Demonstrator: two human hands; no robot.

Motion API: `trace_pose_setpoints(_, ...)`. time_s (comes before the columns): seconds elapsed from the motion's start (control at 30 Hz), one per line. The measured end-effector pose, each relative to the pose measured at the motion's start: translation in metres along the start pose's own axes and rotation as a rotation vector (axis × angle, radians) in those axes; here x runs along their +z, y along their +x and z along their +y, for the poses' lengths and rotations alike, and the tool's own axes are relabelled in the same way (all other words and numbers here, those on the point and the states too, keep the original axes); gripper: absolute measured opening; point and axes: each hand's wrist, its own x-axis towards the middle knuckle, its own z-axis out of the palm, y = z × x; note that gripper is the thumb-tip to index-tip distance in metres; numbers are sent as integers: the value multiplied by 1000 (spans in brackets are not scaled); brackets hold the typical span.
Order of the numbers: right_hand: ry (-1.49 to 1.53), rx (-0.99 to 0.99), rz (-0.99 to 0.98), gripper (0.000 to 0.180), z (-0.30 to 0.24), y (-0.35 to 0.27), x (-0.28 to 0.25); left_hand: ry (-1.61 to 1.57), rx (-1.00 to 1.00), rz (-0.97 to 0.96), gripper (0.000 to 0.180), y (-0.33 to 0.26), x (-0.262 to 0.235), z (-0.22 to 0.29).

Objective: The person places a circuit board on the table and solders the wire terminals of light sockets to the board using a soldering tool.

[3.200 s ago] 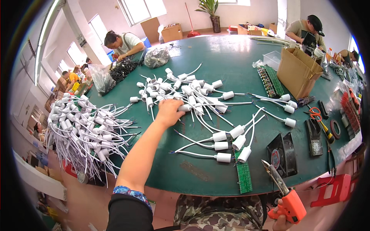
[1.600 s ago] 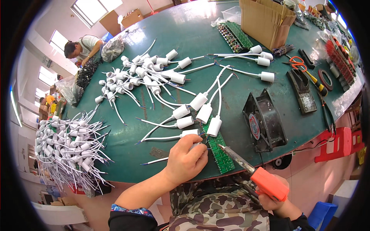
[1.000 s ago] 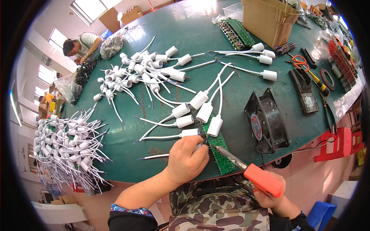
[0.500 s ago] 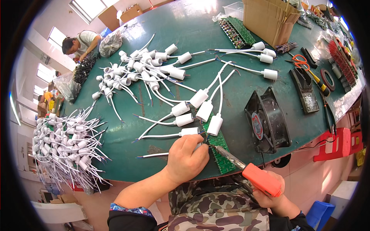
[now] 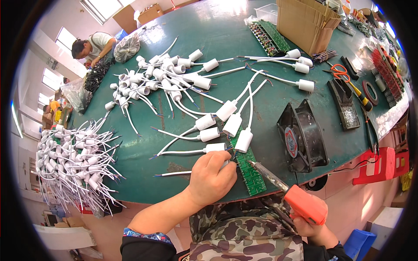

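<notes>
Soldering gun (image 5: 292, 196) gripped in right hand (image 5: 314, 229), tip by green board (image 5: 246, 167) (left hand (image 5: 212, 177) clamps white socket (image 5: 223, 164)).

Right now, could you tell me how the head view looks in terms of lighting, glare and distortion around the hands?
In the head view, daylight from the windows leaves pale glare on the far green table. The fisheye bends the table's edge and blacks out the corners. The left hand, the green circuit board and the soldering iron in the right hand are sharp and evenly lit, with only soft shadows.
</notes>
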Motion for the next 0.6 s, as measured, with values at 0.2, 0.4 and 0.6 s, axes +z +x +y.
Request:
trace_pose_setpoints(0.2,45,13,29,61,1,-1,3,-21,-1,-15,24,-1,-1,-1)
trace_pose_setpoints(0.4,-18,-5,9,61,1,-2,2,-130,-20,-47,25,-3,-5,-3)
trace_pose_setpoints(0.6,-1,-14,30,60,3,-1,4,-183,-28,-45,26,-3,-6,-4)
